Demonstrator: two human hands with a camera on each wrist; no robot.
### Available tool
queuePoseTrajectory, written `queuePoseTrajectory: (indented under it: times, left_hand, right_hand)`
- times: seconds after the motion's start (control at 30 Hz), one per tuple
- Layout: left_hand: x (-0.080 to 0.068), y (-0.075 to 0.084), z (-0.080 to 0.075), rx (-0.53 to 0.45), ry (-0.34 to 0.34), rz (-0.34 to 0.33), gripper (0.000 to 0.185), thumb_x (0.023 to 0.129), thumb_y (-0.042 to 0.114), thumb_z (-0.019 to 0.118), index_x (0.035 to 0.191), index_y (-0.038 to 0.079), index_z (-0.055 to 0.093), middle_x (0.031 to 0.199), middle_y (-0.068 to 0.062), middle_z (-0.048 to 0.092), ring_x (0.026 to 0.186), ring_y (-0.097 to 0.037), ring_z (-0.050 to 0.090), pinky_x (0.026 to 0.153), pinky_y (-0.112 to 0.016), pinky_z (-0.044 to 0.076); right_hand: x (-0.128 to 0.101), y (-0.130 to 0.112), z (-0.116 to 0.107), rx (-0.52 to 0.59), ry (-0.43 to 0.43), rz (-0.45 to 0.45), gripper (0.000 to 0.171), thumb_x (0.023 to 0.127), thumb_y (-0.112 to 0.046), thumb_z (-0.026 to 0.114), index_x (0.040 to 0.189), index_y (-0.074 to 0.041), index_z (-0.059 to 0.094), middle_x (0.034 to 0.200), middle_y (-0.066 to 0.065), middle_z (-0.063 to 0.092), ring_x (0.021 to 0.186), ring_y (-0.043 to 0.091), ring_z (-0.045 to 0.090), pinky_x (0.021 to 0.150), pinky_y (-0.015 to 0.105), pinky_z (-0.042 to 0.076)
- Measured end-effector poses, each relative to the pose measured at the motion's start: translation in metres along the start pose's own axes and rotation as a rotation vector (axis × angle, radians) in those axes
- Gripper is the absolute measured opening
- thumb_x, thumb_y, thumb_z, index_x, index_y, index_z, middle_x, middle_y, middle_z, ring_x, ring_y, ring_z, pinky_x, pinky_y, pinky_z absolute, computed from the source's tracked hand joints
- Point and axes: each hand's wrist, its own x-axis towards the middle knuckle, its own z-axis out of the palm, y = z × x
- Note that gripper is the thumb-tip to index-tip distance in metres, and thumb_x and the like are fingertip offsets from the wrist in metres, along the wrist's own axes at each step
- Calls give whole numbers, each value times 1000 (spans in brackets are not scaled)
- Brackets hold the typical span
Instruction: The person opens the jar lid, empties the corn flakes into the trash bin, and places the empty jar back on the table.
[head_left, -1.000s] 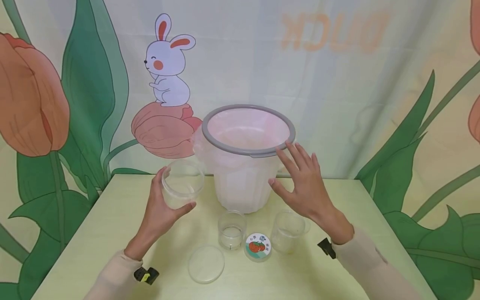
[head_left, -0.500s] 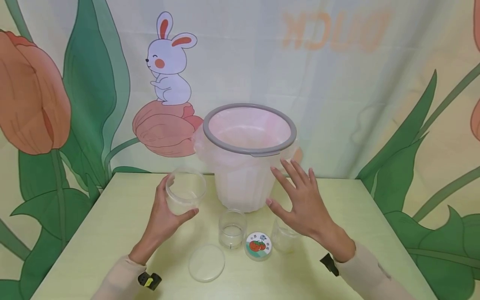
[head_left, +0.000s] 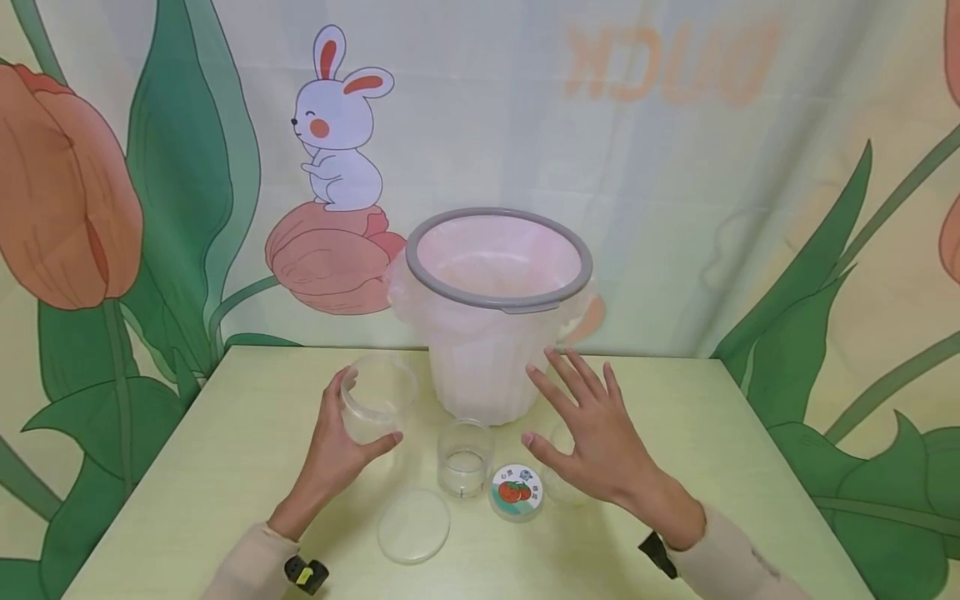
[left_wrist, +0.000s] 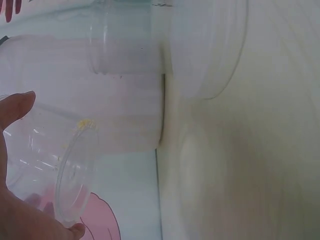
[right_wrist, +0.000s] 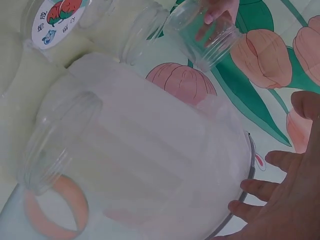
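Observation:
My left hand (head_left: 337,450) grips a clear plastic jar (head_left: 369,425) by its side, above the table left of the bin. Yellow crumbs cling low on that jar (left_wrist: 86,123) in the left wrist view. In front of the bin (head_left: 487,371), my right hand (head_left: 600,446) spreads its fingers and holds nothing. Partly hidden behind it stands another clear jar (right_wrist: 57,145). A third clear jar (head_left: 463,462) stands near the bin's foot. Beside it lies a round lid with a tomato picture (head_left: 517,493). A clear lid (head_left: 414,527) lies flat closer to me.
The white bin has a grey rim ring (head_left: 495,302) and a pale pink liner bag (head_left: 498,242). It stands at the back of the light table (head_left: 187,483), against a printed curtain (head_left: 660,183) with tulips and a rabbit.
My left hand has come down and slightly right with the jar. My right hand has dropped away from the bin's rim and now covers more of the right jar.

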Motion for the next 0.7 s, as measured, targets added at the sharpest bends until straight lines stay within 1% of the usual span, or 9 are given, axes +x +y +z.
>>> queuePoseTrajectory:
  times: [0.1, 0.33, 0.53, 0.7]
  left_hand:
    - [-1, -4, 2, -2, -13, -14, 119, 68, 30, 90, 156, 23, 10, 157, -12, 27, 143, -40, 30, 108, -66, 35]
    - [-5, -12, 10, -1, -41, -33, 118, 69, 34, 89, 156, 23, 9, 157, -12, 27, 143, -38, 31, 109, -64, 35]
    - [-5, -20, 15, 20, -58, -54, 118, 70, 36, 88, 156, 20, 9, 157, -15, 26, 141, -39, 32, 109, -65, 36]
    - [-6, -26, 19, 28, -84, -83, 119, 69, 36, 88, 156, 19, 9, 157, -15, 26, 143, -39, 31, 110, -64, 34]
  right_hand:
    - [-3, -2, 4, 2, -2, -15, 72, 89, -50, 60, 153, -29, 34, 161, 6, 29, 151, 31, 22, 116, 70, 10]
    - [-12, -9, 11, -3, -34, -42, 71, 91, -54, 58, 153, -29, 35, 163, -1, 25, 150, 30, 23, 115, 70, 12]
    - [-16, -12, 15, -4, -55, -57, 70, 92, -57, 55, 153, -29, 35, 163, 0, 25, 149, 32, 26, 114, 71, 15]
    - [-18, -13, 17, -6, -70, -58, 71, 92, -58, 54, 153, -29, 33, 163, 0, 25, 149, 31, 25, 114, 71, 15]
